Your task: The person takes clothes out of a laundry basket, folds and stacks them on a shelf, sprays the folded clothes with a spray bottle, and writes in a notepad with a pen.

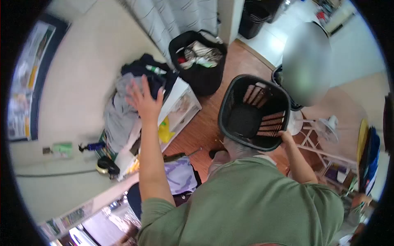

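a blurred oval [307, 61] and the black basket [241, 119] partly hide a dark container [278, 75].

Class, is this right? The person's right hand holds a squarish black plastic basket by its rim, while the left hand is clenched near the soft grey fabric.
Not quite: the head view shows the left hand open, not clenched, near the soft grey fabric. The rest stands.

Soft, fairly bright light in here, glaring off the white tiles [274, 44]; everything bows toward black corners (one oval patch [307, 65] is blurred smooth).
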Available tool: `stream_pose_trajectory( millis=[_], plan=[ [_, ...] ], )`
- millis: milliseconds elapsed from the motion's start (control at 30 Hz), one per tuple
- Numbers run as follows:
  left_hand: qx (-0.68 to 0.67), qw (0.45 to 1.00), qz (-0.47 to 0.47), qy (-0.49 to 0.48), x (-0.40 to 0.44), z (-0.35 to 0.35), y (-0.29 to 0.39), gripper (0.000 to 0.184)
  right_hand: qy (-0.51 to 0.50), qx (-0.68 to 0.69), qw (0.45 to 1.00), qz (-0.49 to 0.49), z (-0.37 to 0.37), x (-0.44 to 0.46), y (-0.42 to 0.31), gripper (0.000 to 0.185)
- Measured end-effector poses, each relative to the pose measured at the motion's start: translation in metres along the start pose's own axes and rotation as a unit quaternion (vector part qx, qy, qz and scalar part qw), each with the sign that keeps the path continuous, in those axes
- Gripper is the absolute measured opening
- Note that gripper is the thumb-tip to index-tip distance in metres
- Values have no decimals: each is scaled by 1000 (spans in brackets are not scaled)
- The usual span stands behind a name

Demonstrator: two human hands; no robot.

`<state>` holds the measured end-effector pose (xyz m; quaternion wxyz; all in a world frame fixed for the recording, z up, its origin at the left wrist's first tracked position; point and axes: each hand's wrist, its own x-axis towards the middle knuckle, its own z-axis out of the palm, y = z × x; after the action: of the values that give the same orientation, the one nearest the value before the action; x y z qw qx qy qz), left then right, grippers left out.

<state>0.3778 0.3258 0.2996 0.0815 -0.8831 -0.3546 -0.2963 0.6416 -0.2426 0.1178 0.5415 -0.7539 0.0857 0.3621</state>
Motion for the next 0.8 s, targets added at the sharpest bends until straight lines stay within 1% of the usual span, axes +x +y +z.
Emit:
stream_pose_trajectory(
  millis=[33, 100, 167, 200, 233, 300, 333, 367, 433, 467, 500, 533, 567, 600, 633, 667, 700, 767, 800],
  plan=[
    [-30, 999, 6, 37, -8, -12, 9, 69, 37, 55, 996, 64, 4, -40, -48, 35],
    [-202, 971, 23, 125, -28, -31, 44, 53, 78, 111, 988, 71, -27, -35, -61, 27],
    [-337, 941, 13, -10, -48, -29, 64, 45, 48, 218, 969, 109, -54, -30, -93, 22],
    [-456, 882, -67, -99, -38, -56, 102, 39, 27, 279, 958, 62, -63, -13, -102, 19],
    [-558, 796, -151, -180, -19, -99, 148, 36, 0, 332, 943, 12, -71, 7, -116, 15],
    [-648, 734, 26, -201, 25, -165, 208, 48, 35, 414, 910, 23, -73, 38, -166, 9],
    [-711, 656, 70, -244, 49, -204, 239, 66, -4, 379, 926, 6, -79, 65, -185, 9],
    [-773, 584, 118, -216, 64, -216, 267, 64, -6, 389, 921, 2, -74, 85, -216, 9],
    [-871, 397, 221, -188, 93, -240, 323, 61, -9, 406, 914, 8, -47, 109, -266, 9],
    [-896, 340, 227, -176, 106, -244, 347, 55, -24, 406, 912, 47, -45, 147, -272, 7],
    [-916, 280, 235, -165, 119, -248, 371, 52, -23, 415, 908, 57, -36, 176, -282, 7],
    [-939, 211, 233, -142, 129, -243, 393, 61, -19, 426, 902, 65, -23, 198, -295, 6],
    [-946, 176, 244, -119, 139, -229, 413, 57, -11, 443, 893, 72, -13, 216, -306, 5],
    [-951, 140, 256, -97, 151, -216, 433, 53, 19, 442, 896, 45, -5, 230, -315, 8],
    [-954, 104, 270, -75, 166, -204, 452, 49, -20, 449, 889, 83, -6, 245, -328, 12],
    [-953, 131, 245, -122, 171, -198, 448, 38, -9, 456, 883, 111, -12, 264, -336, 17],
    [-950, 148, 228, -150, 184, -189, 450, 33, 1, 462, 876, 137, -20, 292, -346, 22],
    [-946, 168, 200, -192, 210, -166, 454, 27, -72, 446, 883, 132, -37, 318, -372, 31],
    [-945, 171, 188, -206, 223, -151, 457, 25, -88, 391, 909, 112, -45, 337, -382, 36]
  ],
)
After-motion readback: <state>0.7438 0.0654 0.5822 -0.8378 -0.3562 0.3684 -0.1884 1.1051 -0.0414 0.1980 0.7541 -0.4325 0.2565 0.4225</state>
